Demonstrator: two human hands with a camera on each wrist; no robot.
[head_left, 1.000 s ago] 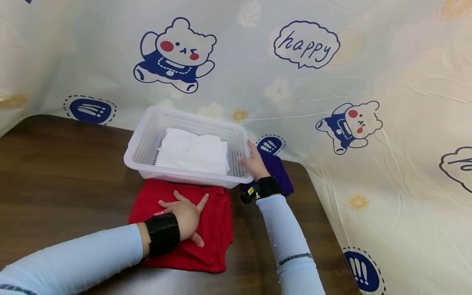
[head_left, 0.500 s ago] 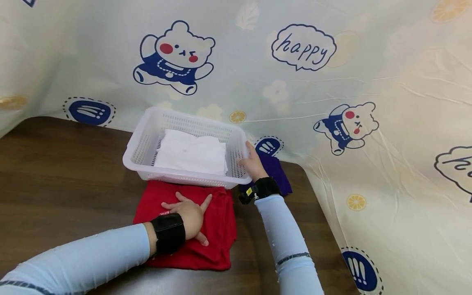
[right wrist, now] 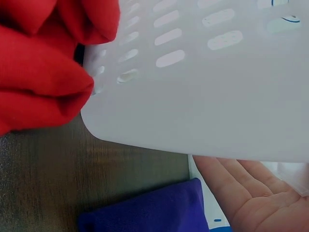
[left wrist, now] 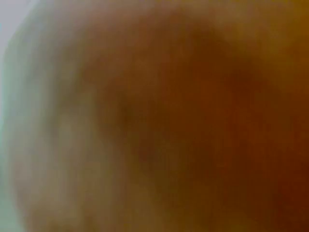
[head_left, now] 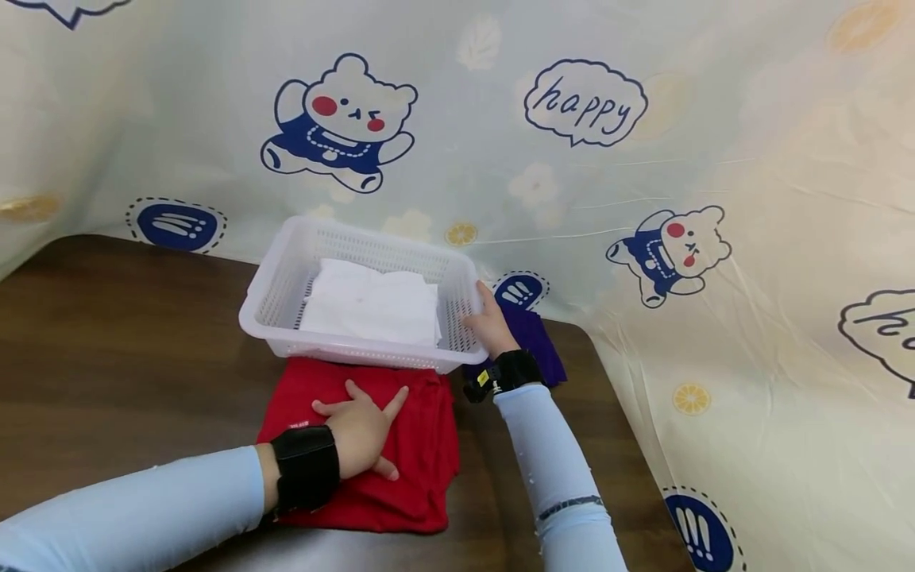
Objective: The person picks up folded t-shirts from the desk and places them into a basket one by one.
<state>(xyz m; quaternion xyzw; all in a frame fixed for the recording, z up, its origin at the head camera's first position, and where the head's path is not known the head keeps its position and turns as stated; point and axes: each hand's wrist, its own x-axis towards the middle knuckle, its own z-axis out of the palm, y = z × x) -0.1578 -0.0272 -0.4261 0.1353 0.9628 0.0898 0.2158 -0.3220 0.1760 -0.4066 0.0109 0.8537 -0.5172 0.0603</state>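
Left side: a dark brown wood-grain surface [head_left: 107, 342], and in comes the first of two light-blue sleeves [head_left: 136, 516].
Wrists: two black bands [head_left: 306, 469], one apiece.
Left hand: fingers fanned wide, the left hand [head_left: 360, 437] lies flat on red fabric, with hold of nothing; its own wrist view is pure blur.
Red fabric: one folded bright-red fabric piece [head_left: 429, 469] on the surface, and there's small white lettering [head_left: 299, 425], too tiny to read!
Basket: one white, rectangular, slotted plastic basket [head_left: 372, 357], its near side right at the red fabric's far edge.
Inside it: folded white fabric [head_left: 372, 306]; how many pieces, I can't tell.
Right hand: the right hand [head_left: 491, 324] has the basket's right end, thumb inside, fingers outside.
Purple fabric: one folded deep-purple piece [head_left: 539, 345], just beside that end, partly behind the wrist.
Backdrop, left to right: a pale printed sheet [head_left: 457, 167] with two cartoon bears [head_left: 339, 131], three blue exclamation-mark badges [head_left: 177, 226], and one fully readable word, "happy" [head_left: 586, 103].
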